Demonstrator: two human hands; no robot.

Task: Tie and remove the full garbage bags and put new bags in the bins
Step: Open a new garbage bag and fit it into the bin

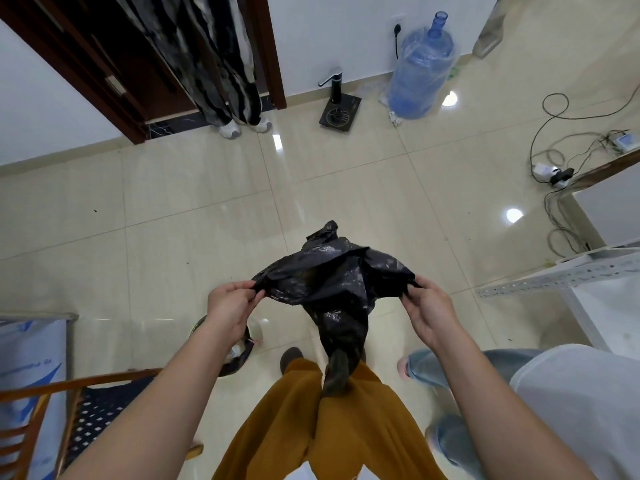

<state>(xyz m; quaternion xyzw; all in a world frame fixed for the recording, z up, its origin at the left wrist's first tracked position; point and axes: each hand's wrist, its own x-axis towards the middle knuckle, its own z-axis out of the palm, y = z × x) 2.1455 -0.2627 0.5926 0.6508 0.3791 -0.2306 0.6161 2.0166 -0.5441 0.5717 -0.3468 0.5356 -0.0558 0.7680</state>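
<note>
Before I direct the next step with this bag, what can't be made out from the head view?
- Small round bin: mostly hidden behind the left hand and forearm; liner state unclear.
- Crumpled black plastic garbage bag, pinched by both hands: its opening is not discernible in the folds.
- Right hand fingertips: tucked into the plastic.
- Wooden chair: cut off by the left edge.

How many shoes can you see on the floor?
5, maybe more hidden. Two white sneakers stand by the doorway. One brown shoe shows above the mustard trousers. A pink shoe and a covered one are at right.
</note>
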